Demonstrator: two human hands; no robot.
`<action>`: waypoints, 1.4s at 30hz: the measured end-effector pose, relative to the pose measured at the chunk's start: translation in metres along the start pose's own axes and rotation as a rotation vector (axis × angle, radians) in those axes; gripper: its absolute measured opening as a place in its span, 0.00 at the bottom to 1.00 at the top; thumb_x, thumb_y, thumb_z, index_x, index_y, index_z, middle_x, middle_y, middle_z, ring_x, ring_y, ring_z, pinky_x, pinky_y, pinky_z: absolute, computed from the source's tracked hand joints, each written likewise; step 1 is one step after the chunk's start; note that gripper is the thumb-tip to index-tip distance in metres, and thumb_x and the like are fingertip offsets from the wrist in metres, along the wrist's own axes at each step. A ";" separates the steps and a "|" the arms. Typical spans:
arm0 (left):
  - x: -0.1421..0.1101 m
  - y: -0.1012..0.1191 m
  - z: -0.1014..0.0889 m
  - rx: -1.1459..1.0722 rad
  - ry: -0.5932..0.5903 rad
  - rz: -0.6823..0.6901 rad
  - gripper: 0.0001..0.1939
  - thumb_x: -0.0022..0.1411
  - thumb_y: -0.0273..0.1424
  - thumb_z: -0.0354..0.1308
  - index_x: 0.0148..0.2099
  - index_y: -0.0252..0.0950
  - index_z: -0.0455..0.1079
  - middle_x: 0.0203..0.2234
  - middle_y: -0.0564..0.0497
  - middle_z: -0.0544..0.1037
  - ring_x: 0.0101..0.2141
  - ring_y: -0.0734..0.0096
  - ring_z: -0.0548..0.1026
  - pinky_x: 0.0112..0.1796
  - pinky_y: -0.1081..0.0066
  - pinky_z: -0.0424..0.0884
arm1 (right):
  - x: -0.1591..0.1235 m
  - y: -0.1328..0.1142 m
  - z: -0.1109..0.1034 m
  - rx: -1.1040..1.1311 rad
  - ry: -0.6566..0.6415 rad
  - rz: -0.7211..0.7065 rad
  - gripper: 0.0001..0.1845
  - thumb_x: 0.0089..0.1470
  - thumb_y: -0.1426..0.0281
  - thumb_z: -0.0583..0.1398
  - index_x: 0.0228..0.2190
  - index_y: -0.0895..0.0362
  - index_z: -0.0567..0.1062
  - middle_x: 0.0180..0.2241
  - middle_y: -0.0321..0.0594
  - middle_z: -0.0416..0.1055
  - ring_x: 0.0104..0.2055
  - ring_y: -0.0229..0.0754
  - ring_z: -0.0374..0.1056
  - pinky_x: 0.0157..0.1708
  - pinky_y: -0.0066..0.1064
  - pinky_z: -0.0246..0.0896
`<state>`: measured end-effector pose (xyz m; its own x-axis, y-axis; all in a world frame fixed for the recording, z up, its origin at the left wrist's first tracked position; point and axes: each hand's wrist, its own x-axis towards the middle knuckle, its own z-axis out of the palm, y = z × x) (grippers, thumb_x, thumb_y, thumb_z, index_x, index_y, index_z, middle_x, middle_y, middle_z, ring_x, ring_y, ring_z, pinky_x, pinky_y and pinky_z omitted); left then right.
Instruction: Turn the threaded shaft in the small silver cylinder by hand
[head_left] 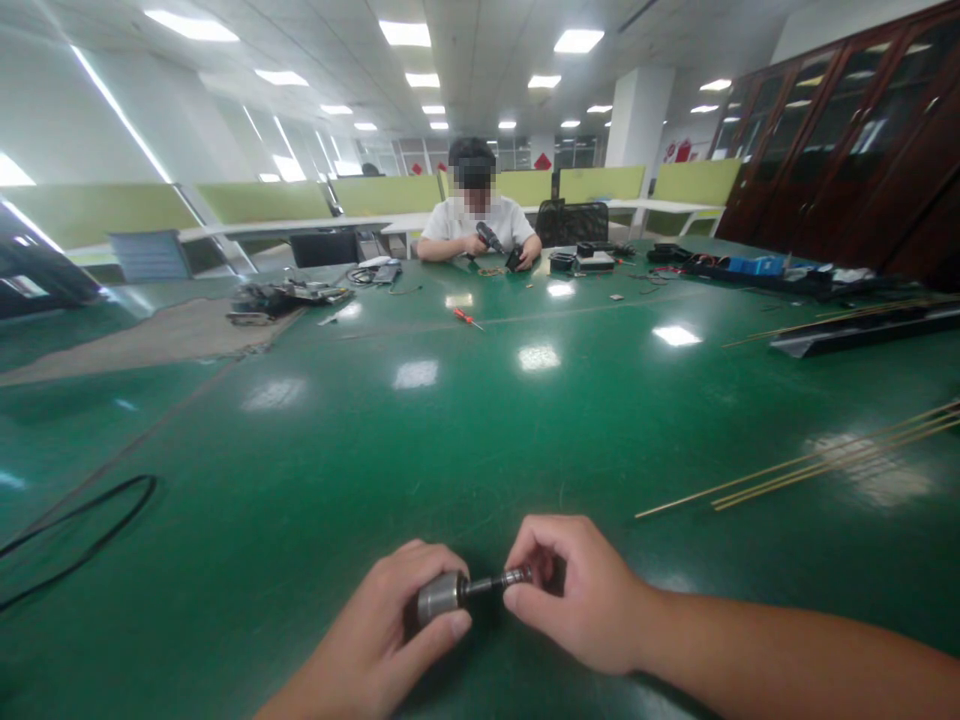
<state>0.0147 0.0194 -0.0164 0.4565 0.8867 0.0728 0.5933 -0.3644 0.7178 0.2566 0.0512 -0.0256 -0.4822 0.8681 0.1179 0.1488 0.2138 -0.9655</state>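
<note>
Low in the head view, my left hand (409, 620) is closed around a grey metal cylinder (441, 597), which looks like a small motor. From its right end a thin dark shaft (484, 585) sticks out. My right hand (574, 595) pinches a small ringed metal piece (517, 576) at the shaft's far end between thumb and fingers. Whether that piece is fixed to the shaft or loose on it, I cannot tell. Both hands are just over the green table (345, 450). The fingers hide part of the cylinder and of the ringed piece.
Thin brass rods (810, 465) lie to the right, near a black channel (870, 330). A black cable (97, 530) loops at the left. A red screwdriver (466, 318) lies further off. Across the table a person (442, 225) holds a power drill (489, 237). Electronic parts (281, 297) sit back left.
</note>
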 end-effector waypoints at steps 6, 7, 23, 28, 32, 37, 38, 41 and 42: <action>-0.002 0.000 0.000 0.004 -0.001 -0.022 0.14 0.69 0.44 0.55 0.44 0.39 0.71 0.34 0.52 0.74 0.35 0.65 0.71 0.38 0.70 0.63 | 0.000 -0.002 -0.001 -0.005 0.007 0.014 0.04 0.47 0.75 0.65 0.26 0.57 0.74 0.22 0.32 0.68 0.25 0.36 0.62 0.27 0.27 0.56; -0.002 0.000 0.000 0.003 -0.003 -0.029 0.14 0.69 0.44 0.55 0.44 0.39 0.71 0.34 0.52 0.74 0.35 0.65 0.71 0.38 0.70 0.63 | 0.000 -0.002 -0.001 -0.004 0.011 0.013 0.04 0.47 0.75 0.65 0.26 0.57 0.74 0.22 0.32 0.68 0.25 0.36 0.62 0.27 0.27 0.56; 0.000 0.002 -0.001 0.006 -0.008 -0.029 0.15 0.69 0.45 0.54 0.43 0.39 0.72 0.33 0.52 0.73 0.35 0.65 0.71 0.38 0.70 0.64 | 0.000 0.000 -0.001 0.028 0.015 0.001 0.04 0.48 0.74 0.65 0.27 0.57 0.73 0.22 0.31 0.67 0.25 0.36 0.62 0.27 0.28 0.56; 0.002 0.004 -0.002 0.007 -0.013 -0.036 0.17 0.70 0.46 0.53 0.42 0.38 0.72 0.33 0.51 0.74 0.35 0.64 0.71 0.37 0.70 0.64 | 0.000 0.000 -0.002 0.036 0.013 0.009 0.04 0.48 0.74 0.65 0.27 0.57 0.74 0.22 0.32 0.67 0.25 0.36 0.62 0.27 0.28 0.56; 0.000 0.003 -0.001 0.016 -0.015 -0.035 0.16 0.70 0.46 0.53 0.43 0.38 0.72 0.34 0.51 0.74 0.35 0.64 0.71 0.38 0.70 0.64 | 0.000 0.000 -0.002 0.037 0.018 0.017 0.04 0.47 0.74 0.65 0.26 0.57 0.74 0.22 0.32 0.68 0.25 0.36 0.62 0.27 0.28 0.56; -0.001 0.002 0.000 0.000 0.008 -0.066 0.17 0.70 0.46 0.53 0.44 0.39 0.72 0.35 0.50 0.75 0.37 0.63 0.71 0.40 0.69 0.64 | 0.001 0.000 -0.002 0.039 0.014 0.017 0.04 0.48 0.74 0.65 0.27 0.57 0.74 0.21 0.32 0.68 0.24 0.36 0.63 0.26 0.28 0.56; -0.001 0.002 0.000 -0.003 0.009 -0.068 0.16 0.70 0.46 0.54 0.44 0.39 0.72 0.35 0.51 0.75 0.37 0.63 0.71 0.40 0.69 0.64 | 0.001 0.000 -0.002 0.039 0.013 0.014 0.04 0.48 0.74 0.65 0.27 0.57 0.74 0.21 0.32 0.68 0.24 0.36 0.63 0.26 0.28 0.56; 0.000 0.001 0.000 -0.003 -0.010 -0.055 0.16 0.70 0.46 0.54 0.43 0.39 0.71 0.35 0.51 0.74 0.36 0.64 0.71 0.39 0.69 0.63 | 0.000 0.000 -0.002 0.036 0.021 0.009 0.04 0.48 0.74 0.65 0.27 0.57 0.74 0.22 0.32 0.67 0.24 0.36 0.63 0.26 0.28 0.56; 0.000 0.000 0.000 -0.003 -0.017 -0.050 0.16 0.70 0.46 0.54 0.43 0.39 0.71 0.34 0.51 0.74 0.36 0.64 0.71 0.38 0.69 0.62 | 0.000 0.001 -0.002 0.038 0.022 0.008 0.04 0.48 0.74 0.65 0.27 0.57 0.74 0.22 0.32 0.67 0.24 0.36 0.62 0.26 0.28 0.56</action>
<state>0.0144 0.0191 -0.0159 0.4377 0.8988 0.0249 0.6138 -0.3189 0.7222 0.2582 0.0526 -0.0256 -0.4621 0.8794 0.1147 0.1199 0.1901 -0.9744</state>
